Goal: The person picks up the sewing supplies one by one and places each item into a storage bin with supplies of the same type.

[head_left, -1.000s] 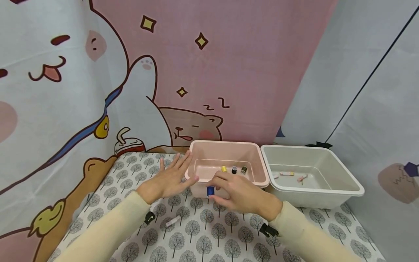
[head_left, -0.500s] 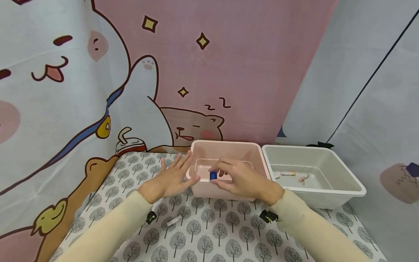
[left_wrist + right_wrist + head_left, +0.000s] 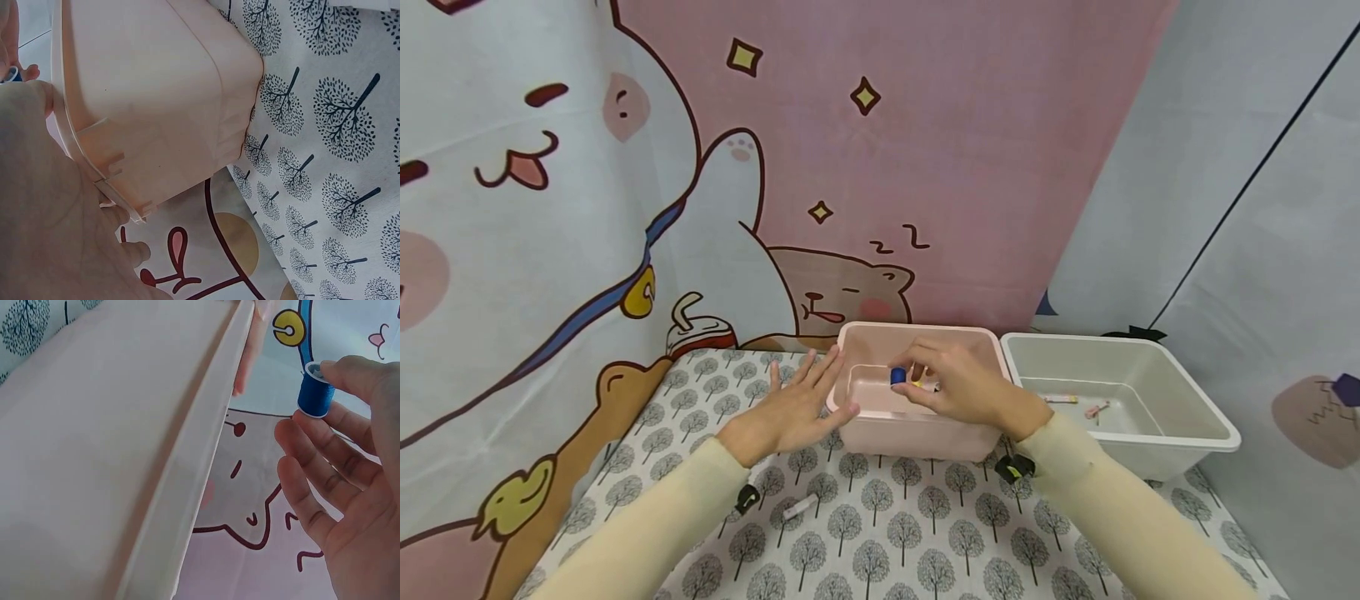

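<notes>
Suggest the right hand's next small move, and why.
Probably lower the blue spool into the pink bin and let go: the right hand pinches it over that bin's opening, a small yellow item partly shows inside, and the left hand is at the bin's left rim.

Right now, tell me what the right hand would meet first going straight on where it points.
Probably the left hand, at the left edge of the pink bin: the right hand, pinching the blue spool, points leftward across the bin. Depth is unclear: below the rim, the bin's side would come first.
</notes>
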`<state>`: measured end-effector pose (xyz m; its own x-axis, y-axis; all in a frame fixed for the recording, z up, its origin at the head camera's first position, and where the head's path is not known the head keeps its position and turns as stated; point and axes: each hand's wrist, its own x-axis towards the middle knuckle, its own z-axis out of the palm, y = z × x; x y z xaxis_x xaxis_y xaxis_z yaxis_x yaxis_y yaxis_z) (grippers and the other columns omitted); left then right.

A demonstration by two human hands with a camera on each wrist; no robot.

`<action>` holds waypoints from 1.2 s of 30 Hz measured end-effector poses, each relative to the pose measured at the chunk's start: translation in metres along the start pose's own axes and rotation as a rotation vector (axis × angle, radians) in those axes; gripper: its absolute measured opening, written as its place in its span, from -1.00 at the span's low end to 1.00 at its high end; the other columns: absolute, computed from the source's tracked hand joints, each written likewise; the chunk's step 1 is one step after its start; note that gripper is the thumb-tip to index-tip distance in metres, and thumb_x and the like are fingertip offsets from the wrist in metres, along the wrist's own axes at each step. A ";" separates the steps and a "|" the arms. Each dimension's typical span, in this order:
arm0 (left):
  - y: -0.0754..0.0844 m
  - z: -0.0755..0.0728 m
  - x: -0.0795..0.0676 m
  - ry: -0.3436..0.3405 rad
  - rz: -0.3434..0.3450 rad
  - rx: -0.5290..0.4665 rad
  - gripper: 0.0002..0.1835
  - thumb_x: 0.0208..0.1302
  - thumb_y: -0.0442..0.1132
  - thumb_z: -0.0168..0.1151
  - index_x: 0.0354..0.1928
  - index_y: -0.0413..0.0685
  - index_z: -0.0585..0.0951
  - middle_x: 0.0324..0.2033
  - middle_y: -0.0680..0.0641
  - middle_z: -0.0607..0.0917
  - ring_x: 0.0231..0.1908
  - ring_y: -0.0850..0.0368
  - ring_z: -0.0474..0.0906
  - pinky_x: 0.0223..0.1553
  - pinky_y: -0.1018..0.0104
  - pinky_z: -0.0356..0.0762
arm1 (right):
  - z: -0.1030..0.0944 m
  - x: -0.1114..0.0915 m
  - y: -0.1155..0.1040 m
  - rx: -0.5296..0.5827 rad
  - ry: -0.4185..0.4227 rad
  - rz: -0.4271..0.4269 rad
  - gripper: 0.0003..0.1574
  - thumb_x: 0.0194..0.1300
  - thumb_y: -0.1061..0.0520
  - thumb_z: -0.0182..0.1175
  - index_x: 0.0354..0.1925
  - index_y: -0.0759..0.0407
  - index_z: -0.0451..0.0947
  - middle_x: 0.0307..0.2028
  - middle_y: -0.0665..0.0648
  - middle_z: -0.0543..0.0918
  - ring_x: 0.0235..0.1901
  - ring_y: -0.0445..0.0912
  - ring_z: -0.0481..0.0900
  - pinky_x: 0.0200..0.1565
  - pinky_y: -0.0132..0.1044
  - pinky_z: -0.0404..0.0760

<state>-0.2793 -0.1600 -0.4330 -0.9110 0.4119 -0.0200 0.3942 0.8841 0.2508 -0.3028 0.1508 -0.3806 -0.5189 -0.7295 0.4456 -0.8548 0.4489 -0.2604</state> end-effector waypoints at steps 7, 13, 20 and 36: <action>0.000 0.000 0.001 0.006 0.004 0.005 0.08 0.74 0.60 -0.29 0.96 0.16 -0.22 0.96 0.03 -0.22 0.93 -0.26 -0.37 0.72 -0.80 -0.50 | -0.003 0.006 0.013 0.034 -0.046 0.058 -0.72 0.61 0.08 0.52 0.19 0.11 0.80 -0.10 -0.03 0.92 -0.12 -0.17 0.88 -0.04 -0.18 0.94; 0.002 -0.001 -0.001 -0.008 -0.001 0.023 0.11 0.69 0.68 -0.36 0.95 0.23 -0.28 0.95 0.04 -0.24 0.93 -0.21 -0.45 0.74 -0.75 -0.54 | -0.006 0.008 0.024 0.021 -0.071 0.137 -0.65 0.63 -0.01 0.52 0.25 0.07 0.82 0.00 -0.01 0.88 -0.07 -0.16 0.87 0.04 -0.02 0.96; 0.002 -0.002 -0.002 -0.008 0.000 0.026 0.10 0.69 0.67 -0.35 0.94 0.23 -0.29 0.95 0.04 -0.25 0.93 -0.20 -0.47 0.74 -0.74 -0.55 | -0.011 0.016 0.038 0.020 -0.088 0.169 -0.63 0.61 0.01 0.54 0.25 0.10 0.84 -0.03 0.03 0.87 -0.06 -0.14 0.86 0.04 -0.10 0.95; 0.002 -0.002 -0.001 0.001 0.002 0.035 0.10 0.69 0.67 -0.39 0.95 0.21 -0.27 0.95 0.03 -0.23 0.93 -0.19 -0.47 0.74 -0.73 -0.57 | -0.009 0.035 0.066 0.029 -0.134 0.199 -0.63 0.58 0.10 0.55 0.25 0.16 0.85 -0.06 0.06 0.91 -0.12 -0.12 0.87 -0.04 -0.17 0.94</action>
<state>-0.2781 -0.1588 -0.4301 -0.9103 0.4136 -0.0189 0.4000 0.8904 0.2172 -0.3776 0.1594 -0.3742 -0.6722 -0.6909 0.2660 -0.7345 0.5772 -0.3567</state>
